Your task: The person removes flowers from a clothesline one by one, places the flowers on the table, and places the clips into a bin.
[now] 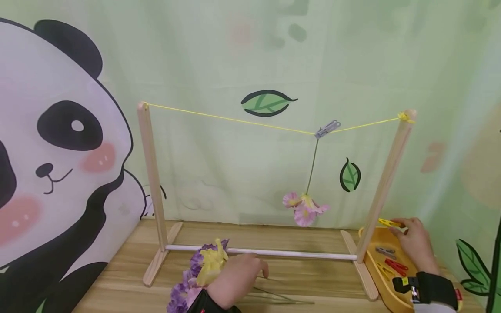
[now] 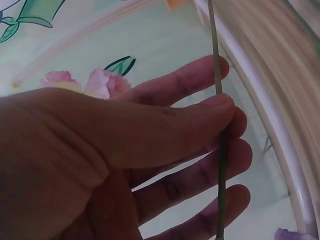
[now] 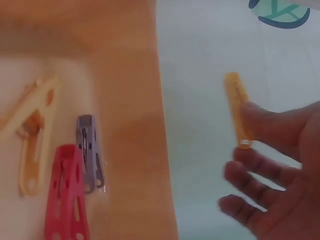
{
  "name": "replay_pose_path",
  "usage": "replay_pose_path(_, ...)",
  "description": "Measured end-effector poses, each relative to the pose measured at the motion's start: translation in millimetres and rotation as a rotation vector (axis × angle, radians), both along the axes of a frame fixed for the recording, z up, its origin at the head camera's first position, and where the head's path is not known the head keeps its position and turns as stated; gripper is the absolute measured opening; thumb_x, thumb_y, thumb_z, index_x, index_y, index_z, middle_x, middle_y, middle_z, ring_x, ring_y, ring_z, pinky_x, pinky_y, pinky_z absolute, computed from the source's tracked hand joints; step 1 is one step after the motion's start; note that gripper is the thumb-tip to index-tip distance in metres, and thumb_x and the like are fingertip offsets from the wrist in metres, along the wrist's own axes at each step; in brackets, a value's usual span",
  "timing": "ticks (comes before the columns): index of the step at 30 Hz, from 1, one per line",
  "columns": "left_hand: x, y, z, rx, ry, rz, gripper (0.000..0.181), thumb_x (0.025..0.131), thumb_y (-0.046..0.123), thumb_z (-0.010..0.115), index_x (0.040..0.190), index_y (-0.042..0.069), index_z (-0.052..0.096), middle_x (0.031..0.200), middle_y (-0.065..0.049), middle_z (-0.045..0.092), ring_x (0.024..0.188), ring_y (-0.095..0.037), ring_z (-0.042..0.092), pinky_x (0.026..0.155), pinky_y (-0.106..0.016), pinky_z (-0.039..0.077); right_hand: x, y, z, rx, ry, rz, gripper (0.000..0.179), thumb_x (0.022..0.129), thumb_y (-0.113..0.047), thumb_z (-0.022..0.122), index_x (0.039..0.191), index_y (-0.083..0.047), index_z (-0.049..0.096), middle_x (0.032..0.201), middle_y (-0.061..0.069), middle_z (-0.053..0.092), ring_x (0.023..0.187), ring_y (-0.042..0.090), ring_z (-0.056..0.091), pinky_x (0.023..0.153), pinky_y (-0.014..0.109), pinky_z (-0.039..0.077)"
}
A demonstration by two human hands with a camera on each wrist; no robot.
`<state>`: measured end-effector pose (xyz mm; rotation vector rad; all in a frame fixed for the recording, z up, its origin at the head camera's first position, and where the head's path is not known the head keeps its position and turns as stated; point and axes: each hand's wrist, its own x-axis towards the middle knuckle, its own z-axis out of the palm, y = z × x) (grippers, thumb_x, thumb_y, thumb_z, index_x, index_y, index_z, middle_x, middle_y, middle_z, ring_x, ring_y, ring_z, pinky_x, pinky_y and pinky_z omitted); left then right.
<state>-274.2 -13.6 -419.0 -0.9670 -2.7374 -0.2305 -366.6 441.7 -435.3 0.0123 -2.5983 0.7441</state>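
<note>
My left hand [image 1: 238,278] pinches a thin green flower stem [image 2: 221,165] between thumb and fingers; which bloom it belongs to is hidden. Beside that hand are a yellow flower [image 1: 213,263] and purple flowers [image 1: 182,291], with more stems [image 1: 279,297] lying on the table. Over the far end of a tray, my right hand [image 1: 415,243] holds a yellow clothespin [image 3: 236,107] between thumb and fingers. A pink flower [image 1: 306,211] hangs head down from a yellow string [image 1: 235,119], clipped by a grey clothespin [image 1: 327,129].
The string runs between two wooden posts [image 1: 153,182] joined low by a white rod [image 1: 291,253]. In the yellow tray [image 1: 385,291] at right lie a red clothespin [image 3: 65,195], a grey clothespin [image 3: 89,155] and a yellow clothespin [image 3: 37,135]. Behind hangs a panda-printed cloth [image 1: 219,182].
</note>
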Motion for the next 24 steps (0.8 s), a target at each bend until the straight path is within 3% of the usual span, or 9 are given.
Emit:
replay_pose_path(9, -5.1, 1.2, -16.1, 0.002, 0.070, 0.018, 0.038, 0.067, -0.008, 0.066, 0.085, 0.024, 0.074, 0.082, 0.005, 0.067, 0.075, -0.012, 0.061, 0.058, -0.025, 0.050, -2.6, 13.3, 2.7, 0.181, -0.313, 0.135, 0.030, 0.090, -0.012, 0.065, 0.107, 0.012, 0.062, 0.090, 0.025, 0.058, 0.079, 0.034, 0.052, 0.070, 0.051, 0.048)
replay_pose_path(17, -15.3, -1.9, -31.5, 0.023, 0.062, 0.034, 0.034, 0.066, -0.007, 0.068, 0.083, 0.022, 0.073, 0.078, 0.003, 0.068, 0.073, -0.013, 0.062, 0.056, -0.027, 0.050, -0.8, 15.2, -3.1, 0.092, -0.499, 0.215, 0.024, 0.088, -0.008, 0.066, 0.102, 0.011, 0.063, 0.087, 0.016, 0.064, 0.074, 0.025, 0.055, 0.066, 0.041, 0.051)
replay_pose_path(19, -18.0, -2.9, -35.8, 0.028, 0.041, 0.036, 0.034, 0.066, -0.008, 0.067, 0.083, 0.021, 0.073, 0.078, 0.002, 0.068, 0.073, -0.013, 0.062, 0.056, -0.027, 0.050, 0.5, 14.8, -0.8, 0.101, -0.528, 0.219, 0.026, 0.090, -0.011, 0.065, 0.104, 0.011, 0.062, 0.091, 0.018, 0.064, 0.077, 0.026, 0.055, 0.069, 0.043, 0.052)
replay_pose_path(24, -23.5, -4.4, -43.3, 0.028, 0.023, 0.047, 0.036, 0.066, -0.009, 0.065, 0.084, 0.021, 0.073, 0.081, 0.001, 0.069, 0.074, -0.015, 0.063, 0.058, -0.029, 0.051, 6.5, 10.0, 13.1, 0.162, -0.478, 0.223, 0.031, 0.093, -0.017, 0.061, 0.106, 0.012, 0.060, 0.092, 0.023, 0.063, 0.079, 0.031, 0.057, 0.071, 0.049, 0.052)
